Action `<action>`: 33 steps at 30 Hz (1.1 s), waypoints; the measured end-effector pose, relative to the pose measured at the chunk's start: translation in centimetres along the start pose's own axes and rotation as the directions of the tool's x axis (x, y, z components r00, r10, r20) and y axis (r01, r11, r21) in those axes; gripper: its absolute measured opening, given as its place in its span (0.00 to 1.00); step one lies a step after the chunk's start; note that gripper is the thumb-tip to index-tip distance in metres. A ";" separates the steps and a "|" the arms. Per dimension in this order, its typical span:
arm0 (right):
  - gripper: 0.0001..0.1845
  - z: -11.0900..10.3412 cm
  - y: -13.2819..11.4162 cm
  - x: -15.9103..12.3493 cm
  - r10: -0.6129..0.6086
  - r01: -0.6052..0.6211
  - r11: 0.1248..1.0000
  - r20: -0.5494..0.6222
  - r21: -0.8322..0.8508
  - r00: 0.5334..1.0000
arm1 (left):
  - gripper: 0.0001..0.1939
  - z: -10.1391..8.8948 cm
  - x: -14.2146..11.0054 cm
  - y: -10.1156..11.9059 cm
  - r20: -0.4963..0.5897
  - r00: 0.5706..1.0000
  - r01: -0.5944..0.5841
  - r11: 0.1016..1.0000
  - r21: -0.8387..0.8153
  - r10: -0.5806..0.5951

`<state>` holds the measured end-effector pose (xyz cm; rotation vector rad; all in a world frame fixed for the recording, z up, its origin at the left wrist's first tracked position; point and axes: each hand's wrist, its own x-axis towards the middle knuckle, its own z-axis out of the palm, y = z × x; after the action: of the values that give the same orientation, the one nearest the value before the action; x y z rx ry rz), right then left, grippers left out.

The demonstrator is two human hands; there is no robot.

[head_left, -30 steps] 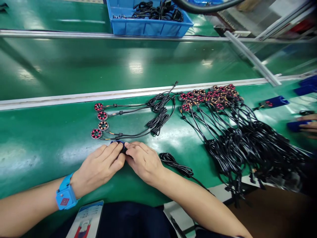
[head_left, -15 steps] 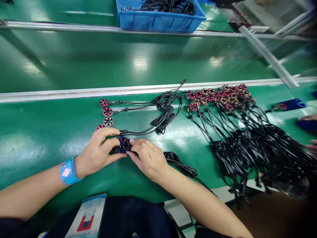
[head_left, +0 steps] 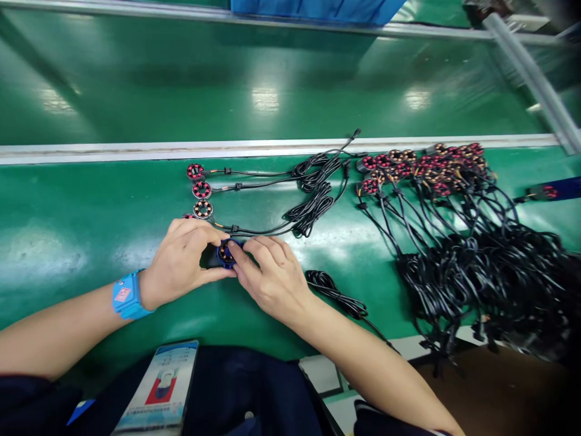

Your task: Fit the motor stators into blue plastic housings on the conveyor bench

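Between my hands is a round blue holder [head_left: 222, 257] with a copper-wound motor stator [head_left: 222, 249] inside it. My left hand [head_left: 181, 260] wears a blue wrist band and grips the holder's left side, thumb along its near edge. My right hand [head_left: 275, 272] closes on it from the right, with a finger pressed over the stator's face and covering part of it. A black part shows beside my left fingers. Just beyond, red and copper stators [head_left: 202, 209] stand in a column, one partly hidden by my left hand. A coiled black cable [head_left: 333, 290] lies right of my right hand.
Bundled black cables [head_left: 313, 209] run right from the column. A large pile of stators [head_left: 436, 169] with tangled cables [head_left: 481, 284] covers the right side. Another blue holder [head_left: 563, 189] lies at the far right. A blue bin [head_left: 313, 9] stands at the back.
My right finger has moved left onto the stator's face, from the holder's right edge. The view has tilted down, so the bin is mostly out of frame. A co-worker's hand at right has left view.
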<state>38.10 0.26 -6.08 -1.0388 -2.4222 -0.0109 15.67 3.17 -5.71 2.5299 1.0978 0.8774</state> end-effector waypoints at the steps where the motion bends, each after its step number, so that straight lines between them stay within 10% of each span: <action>1: 0.18 0.0 0.2 -0.1 0.022 -0.021 0.999 -0.012 0.037 1.000 | 0.26 0.0 -0.1 -0.1 -0.004 1.000 0.001 1.000 0.002 -0.001; 7: 0.28 -0.8 0.9 -0.8 0.274 -0.307 0.816 0.139 0.490 0.952 | 0.29 0.5 -0.4 -0.2 -0.062 0.998 -0.022 0.999 0.043 0.025; 11: 0.31 -1.2 0.3 -0.7 0.272 -0.340 0.815 0.208 0.470 0.939 | 0.28 0.6 -0.1 -0.1 -0.047 0.994 -0.093 0.988 0.120 0.099; 20: 0.32 -0.3 -0.3 -0.7 0.220 -0.220 0.944 0.028 0.246 0.975 | 0.24 0.8 -0.9 -0.8 0.076 0.990 -0.123 0.990 0.063 0.118; 25: 0.29 -1.2 0.3 -0.5 0.206 -0.143 0.921 -0.141 0.363 0.968 | 0.29 0.5 -0.2 0.2 -0.144 0.981 -0.140 0.987 -0.083 0.127; 29: 0.29 -3.4 0.6 -0.2 0.240 -0.139 0.915 -0.235 0.379 0.942 | 0.34 0.0 -0.3 0.7 -0.247 0.959 -0.177 0.974 -0.138 0.139; 33: 0.30 -8.3 1.8 -0.4 0.334 -0.247 0.933 -0.380 0.260 0.863 | 0.38 0.7 -2.4 -0.4 -0.121 0.974 -0.207 0.972 -0.115 0.193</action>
<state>43.30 -0.39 0.67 -1.1625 -1.8206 0.1056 14.56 1.77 -7.44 2.5438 0.7954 1.1125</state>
